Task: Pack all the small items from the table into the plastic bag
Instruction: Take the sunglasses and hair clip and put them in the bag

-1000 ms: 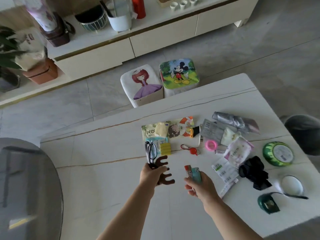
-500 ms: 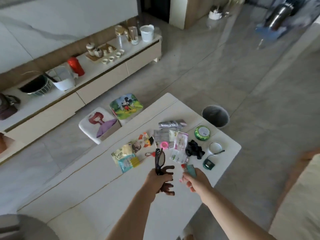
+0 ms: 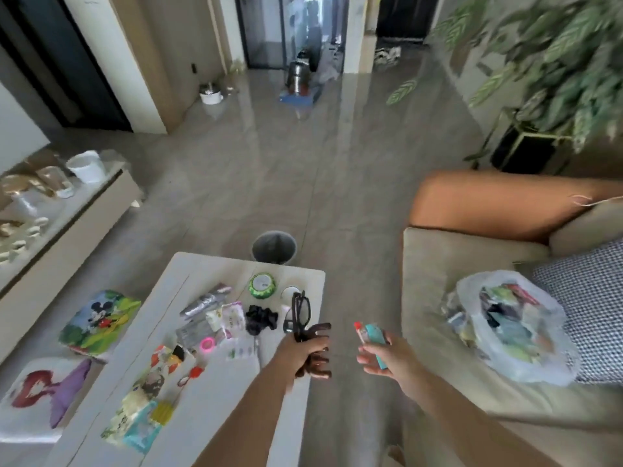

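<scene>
Mid-carry: left hand [image 3: 303, 352] grips glasses [image 3: 301, 315] and a claw clip [image 3: 315, 364], right hand [image 3: 382, 355] pinches small tubes [image 3: 371, 335]; the bag [image 3: 512, 328] sits on the sofa [image 3: 435, 264], so next comes dropping them in

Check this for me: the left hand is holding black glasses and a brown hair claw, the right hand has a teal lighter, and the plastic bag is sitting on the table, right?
Not quite. The plastic bag sits on the sofa, not the table, as the head view shows. The rest holds: the left hand grips black glasses and a brown hair claw, and the right hand holds a teal lighter.
</scene>
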A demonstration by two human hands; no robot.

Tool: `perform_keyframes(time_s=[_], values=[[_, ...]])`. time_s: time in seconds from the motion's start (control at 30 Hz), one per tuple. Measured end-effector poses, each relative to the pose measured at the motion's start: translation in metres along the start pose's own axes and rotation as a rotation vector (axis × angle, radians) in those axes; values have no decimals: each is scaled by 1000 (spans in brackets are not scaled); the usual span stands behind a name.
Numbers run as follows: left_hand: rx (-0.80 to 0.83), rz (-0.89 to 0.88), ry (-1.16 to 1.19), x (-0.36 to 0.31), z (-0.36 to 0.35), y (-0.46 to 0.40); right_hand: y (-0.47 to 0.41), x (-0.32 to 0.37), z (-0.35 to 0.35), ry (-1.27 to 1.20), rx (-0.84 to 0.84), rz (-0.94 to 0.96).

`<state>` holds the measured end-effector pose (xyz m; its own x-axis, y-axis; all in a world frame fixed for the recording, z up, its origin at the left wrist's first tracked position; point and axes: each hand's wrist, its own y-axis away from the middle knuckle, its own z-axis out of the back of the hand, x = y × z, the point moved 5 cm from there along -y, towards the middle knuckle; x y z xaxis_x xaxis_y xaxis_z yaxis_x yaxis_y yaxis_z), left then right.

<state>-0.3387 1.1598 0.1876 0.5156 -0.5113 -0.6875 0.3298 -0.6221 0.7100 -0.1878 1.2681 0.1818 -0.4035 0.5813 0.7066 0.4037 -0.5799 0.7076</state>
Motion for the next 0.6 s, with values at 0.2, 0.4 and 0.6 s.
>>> perform_keyframes(time_s=[0.2,0.4,0.6], values=[[162,31,-133,-13,-112,-25,11,7,97,-183,-132,78],[226,74,-167,-24,-218,-43,1,2,197,-378,-258,52],[328,200,-166,-27,-317,-72,-21,-2,288,-505,-346,19]])
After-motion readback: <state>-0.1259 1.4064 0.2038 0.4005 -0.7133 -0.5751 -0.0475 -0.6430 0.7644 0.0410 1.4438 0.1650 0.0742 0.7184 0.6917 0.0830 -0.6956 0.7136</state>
